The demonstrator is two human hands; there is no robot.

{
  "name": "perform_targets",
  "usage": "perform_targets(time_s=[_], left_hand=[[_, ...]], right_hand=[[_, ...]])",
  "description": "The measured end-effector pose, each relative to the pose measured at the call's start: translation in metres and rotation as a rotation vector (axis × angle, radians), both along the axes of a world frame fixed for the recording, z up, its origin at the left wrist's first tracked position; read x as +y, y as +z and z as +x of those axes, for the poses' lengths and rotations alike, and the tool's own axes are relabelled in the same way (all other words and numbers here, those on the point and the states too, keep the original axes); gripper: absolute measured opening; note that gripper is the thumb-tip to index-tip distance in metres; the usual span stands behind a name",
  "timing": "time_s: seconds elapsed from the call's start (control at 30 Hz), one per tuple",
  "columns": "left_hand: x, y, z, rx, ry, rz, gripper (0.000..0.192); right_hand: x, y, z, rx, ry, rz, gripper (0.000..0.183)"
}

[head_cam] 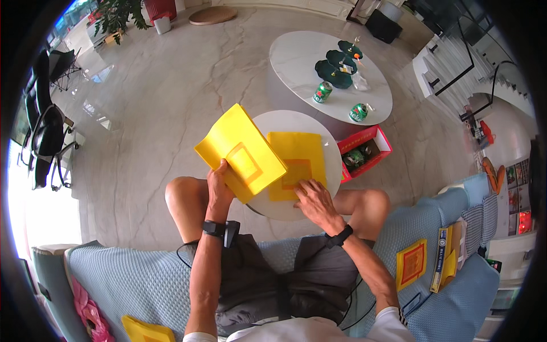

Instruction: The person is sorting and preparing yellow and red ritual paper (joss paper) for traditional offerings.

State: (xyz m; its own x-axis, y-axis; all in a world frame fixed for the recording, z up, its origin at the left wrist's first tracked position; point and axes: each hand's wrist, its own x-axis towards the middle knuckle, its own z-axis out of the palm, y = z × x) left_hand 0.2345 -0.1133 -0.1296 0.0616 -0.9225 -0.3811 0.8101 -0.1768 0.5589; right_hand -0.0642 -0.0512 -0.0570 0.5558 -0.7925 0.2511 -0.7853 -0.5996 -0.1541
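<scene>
My left hand (220, 184) grips a stack of yellow paper sheets (233, 141) by its lower left edge, thumb on top. The stack is raised and tilted, with a gold rectangle inside an orange frame on its face. Its lower right corner overlaps a second yellow sheet or stack (295, 143), which lies flat on a small round white table (260, 119) between my knees. The fingertips of my right hand (316, 199) rest on that flat paper near its lower right part, fingers bent. Whether they pinch an edge is hard to see.
An oval marble-topped table (290, 55) holds two green Heineken cans (322, 92) and a dark green tiered tray (335, 72). A red box (365, 147) with cans adjoins the round table. More yellow paper (411, 264) and a carton (442, 258) sit on the blue sofa (141, 273).
</scene>
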Motion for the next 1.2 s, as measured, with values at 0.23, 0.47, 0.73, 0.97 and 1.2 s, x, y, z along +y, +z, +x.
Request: perform_targets(time_s=[0.23,0.47,0.73,0.97,1.2], left_hand=[[0.001,0.012,-0.007,-0.006,0.031,0.018,0.036],[0.0,0.005,0.0,0.065,0.035,0.057,0.036],[0.0,0.013,-0.003,0.038,0.034,0.069,0.036],[0.002,0.012,-0.001,0.033,0.05,0.054,0.037],[0.0,0.009,-0.003,0.031,0.065,0.044,0.038]], right_hand=[[-0.002,-0.018,-0.008,-0.12,-0.045,0.04,0.023],[-0.009,-0.015,-0.011,-0.344,-0.217,0.154,0.011],[-0.015,-0.021,-0.029,-0.584,-0.403,0.506,0.023],[-0.017,-0.02,-0.034,-0.553,-0.41,0.531,0.029],[-0.017,-0.016,-0.038,-0.639,-0.411,0.626,0.03]])
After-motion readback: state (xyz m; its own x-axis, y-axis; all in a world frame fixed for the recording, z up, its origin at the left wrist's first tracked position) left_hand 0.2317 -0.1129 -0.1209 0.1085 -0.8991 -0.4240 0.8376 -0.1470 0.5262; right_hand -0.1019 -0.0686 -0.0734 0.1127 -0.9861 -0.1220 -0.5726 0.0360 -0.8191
